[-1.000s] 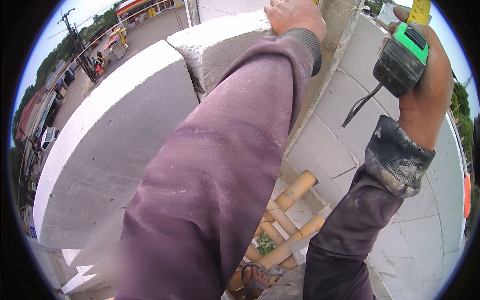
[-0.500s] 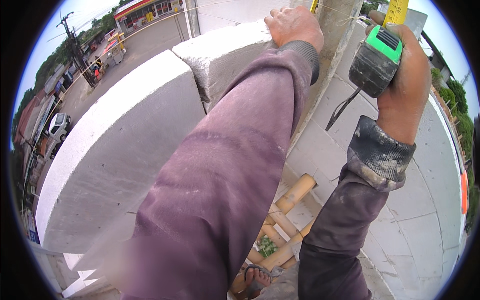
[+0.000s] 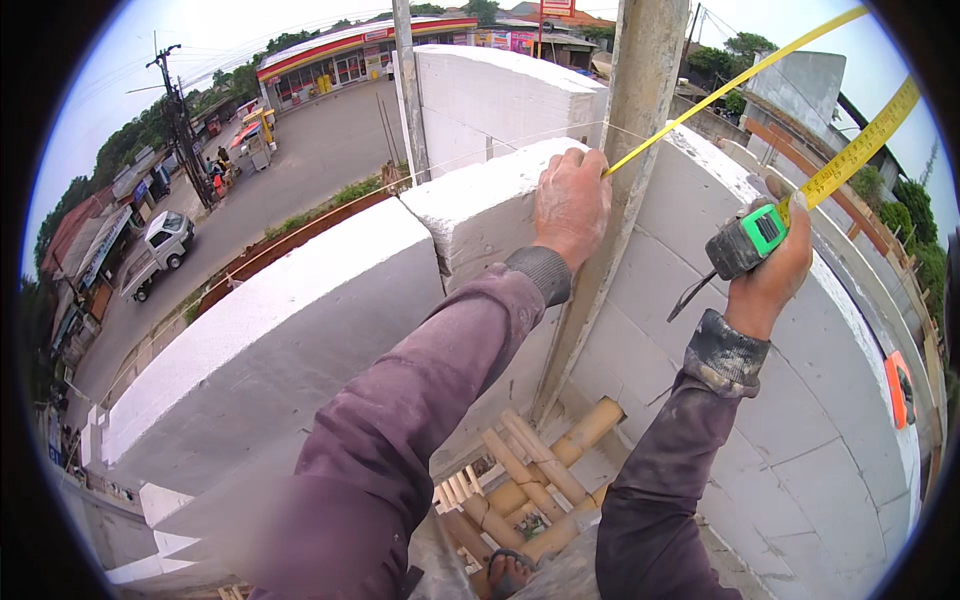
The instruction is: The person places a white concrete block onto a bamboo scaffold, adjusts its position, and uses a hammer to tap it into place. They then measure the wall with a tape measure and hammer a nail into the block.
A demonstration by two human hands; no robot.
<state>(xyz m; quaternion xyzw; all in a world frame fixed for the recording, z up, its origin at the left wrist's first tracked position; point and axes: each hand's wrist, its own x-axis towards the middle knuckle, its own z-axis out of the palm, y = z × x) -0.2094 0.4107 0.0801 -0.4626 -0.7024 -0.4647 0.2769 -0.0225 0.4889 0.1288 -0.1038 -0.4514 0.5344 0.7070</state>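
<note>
My left hand [image 3: 572,208] is closed on the yellow tape blade [image 3: 700,100] at the end of a white block [image 3: 480,185], beside a grey concrete column [image 3: 625,80]. The blade rises from that hand to the upper right and leaves the view, and a second stretch comes back down to a black and green tape measure [image 3: 745,242]. My right hand [image 3: 775,262] grips the tape measure's case, above a block wall [image 3: 760,450]. A longer white block [image 3: 260,330] stands left of the first, with a narrow crack-like gap between them.
Bamboo poles [image 3: 545,470] and my sandalled foot [image 3: 510,570] are below. An orange tool [image 3: 898,390] lies on the right wall's top. A thin string crosses the blocks. Beyond the wall are a road [image 3: 230,215], a white truck [image 3: 158,255], people and a shopfront [image 3: 350,70].
The view has tilted up, showing more street and yellow tape. Both hands appear lower in the picture, my left still at the block's end, my right still holding the tape measure.
</note>
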